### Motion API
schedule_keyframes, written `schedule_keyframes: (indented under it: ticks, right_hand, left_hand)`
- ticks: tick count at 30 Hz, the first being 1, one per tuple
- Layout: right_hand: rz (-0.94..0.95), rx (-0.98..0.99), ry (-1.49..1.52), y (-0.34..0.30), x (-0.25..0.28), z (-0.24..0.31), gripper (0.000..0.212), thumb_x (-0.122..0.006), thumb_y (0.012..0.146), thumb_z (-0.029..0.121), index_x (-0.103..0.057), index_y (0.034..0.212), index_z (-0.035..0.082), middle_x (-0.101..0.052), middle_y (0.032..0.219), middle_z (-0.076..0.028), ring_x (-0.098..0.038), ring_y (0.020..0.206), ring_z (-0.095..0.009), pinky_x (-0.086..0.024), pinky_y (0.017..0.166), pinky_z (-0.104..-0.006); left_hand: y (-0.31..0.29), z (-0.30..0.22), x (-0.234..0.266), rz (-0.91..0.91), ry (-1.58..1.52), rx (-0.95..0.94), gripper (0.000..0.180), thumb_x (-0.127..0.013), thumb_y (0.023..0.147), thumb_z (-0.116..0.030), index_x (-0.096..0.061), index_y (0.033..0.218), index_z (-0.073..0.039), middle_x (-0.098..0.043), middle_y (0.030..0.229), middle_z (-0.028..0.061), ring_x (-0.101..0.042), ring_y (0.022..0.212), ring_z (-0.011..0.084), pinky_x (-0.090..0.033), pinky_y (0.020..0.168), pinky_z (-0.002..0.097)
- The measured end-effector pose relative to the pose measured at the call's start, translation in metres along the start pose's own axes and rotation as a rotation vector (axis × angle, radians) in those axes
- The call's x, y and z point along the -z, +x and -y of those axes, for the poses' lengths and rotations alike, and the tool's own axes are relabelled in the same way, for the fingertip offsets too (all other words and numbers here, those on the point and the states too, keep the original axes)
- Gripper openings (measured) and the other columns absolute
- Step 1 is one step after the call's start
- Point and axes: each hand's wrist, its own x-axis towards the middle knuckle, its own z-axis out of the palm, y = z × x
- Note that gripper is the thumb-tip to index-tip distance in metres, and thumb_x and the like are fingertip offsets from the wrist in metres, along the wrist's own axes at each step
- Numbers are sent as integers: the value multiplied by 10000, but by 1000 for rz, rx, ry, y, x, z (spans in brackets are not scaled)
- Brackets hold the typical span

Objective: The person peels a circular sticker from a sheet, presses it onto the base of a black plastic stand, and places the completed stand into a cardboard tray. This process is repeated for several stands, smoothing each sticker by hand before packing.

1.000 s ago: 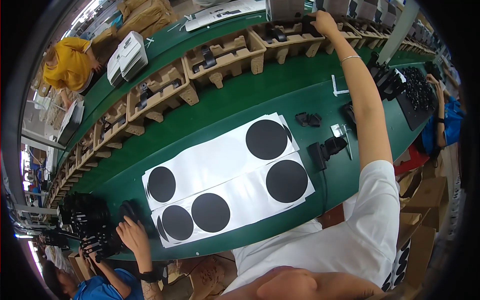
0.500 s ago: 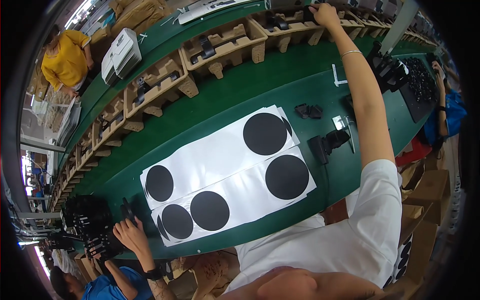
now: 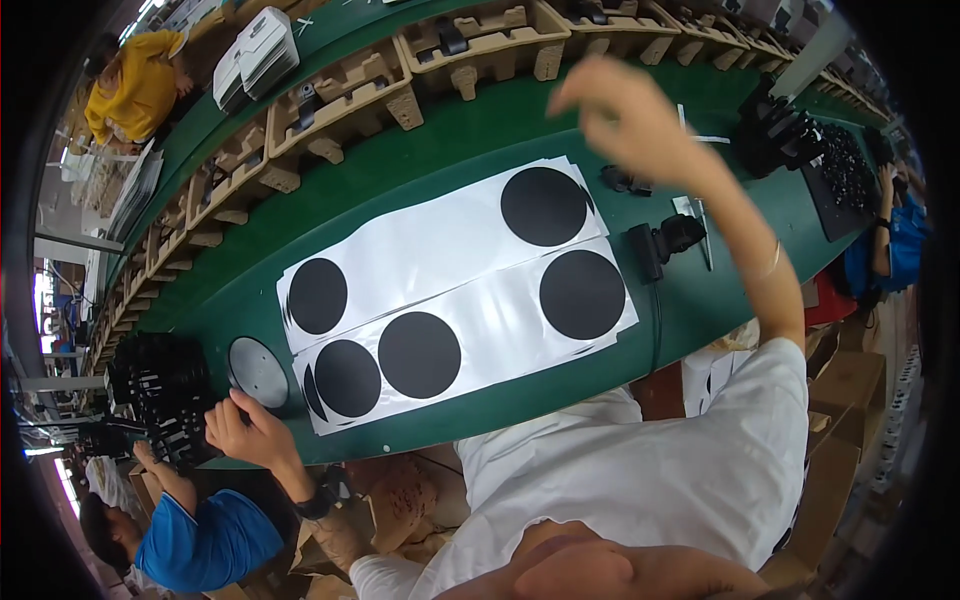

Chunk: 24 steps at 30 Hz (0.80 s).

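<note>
My left hand (image 3: 247, 432) is at the table's left end, fingers loosely bent and thumb apart. The thumb is at the lower rim of a round grey disc (image 3: 259, 373); whether it touches cannot be told. My right hand (image 3: 628, 115) is blurred in the air near the far table edge, fingers apart, with nothing visible in it. Below it are a small black part (image 3: 627, 180) and a black device with a cable (image 3: 662, 246). Between my hands lie white sheets (image 3: 440, 250) with large black circles, one of them a black circle (image 3: 419, 355).
Moulded brown trays (image 3: 340, 97) with black parts line the far side. Black parts are stacked at left (image 3: 158, 390) and right (image 3: 775, 135). A co-worker in blue (image 3: 205, 540) sits at lower left; another in yellow (image 3: 130, 95) stands across.
My right hand has left the far trays and come back toward me. The disc by my left hand, earlier edge-on and dark, now shows its grey face. My view has shifted.
</note>
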Motion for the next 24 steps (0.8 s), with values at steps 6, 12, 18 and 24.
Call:
schedule_keyframes:
  ticks: [6, 12, 18, 24]
  right_hand:
    - [245, 90, 84, -91, -70, 77, 203, -579, 694, 18, -644, 883, 51, -554, 943, -90, -541, 964, -282, -442, 854, -409]
    - [63, 26, 106, -99, -81, 77, 128, -597, 728, 91, -617, 850, 58, -545, 1009, -107, -509, 1060, -334, -404, 907, -441]
    - [-16, 74, 231, -119, -75, 59, 169, -608, 710, 158, -568, 826, 41, -523, 1023, -135, -494, 1068, -363, -403, 897, -435]
    - [-373, -1, 443, -161, -67, 44, 300, -615, 738, 276, -463, 852, 44, -487, 968, -138, -527, 911, -291, -424, 808, -371]
  left_hand:
    - [-28, -79, 21, -54, -597, 241, 283, -461, 834, -73, -374, 579, 15, -369, 565, 127, -362, 597, 288, -282, 597, 376]
    - [-36, -115, 33, 153, -674, 248, 252, -468, 799, -44, -361, 581, 22, -348, 553, 125, -340, 553, 277, -267, 569, 379]
    - [-42, -115, 31, 264, -659, 293, 274, -458, 854, -41, -335, 625, 48, -274, 537, 113, -278, 520, 198, -187, 503, 365]
    - [-43, -121, 37, 249, -632, 335, 255, -472, 815, -18, -353, 599, 47, -319, 531, 139, -296, 505, 254, -205, 506, 390]
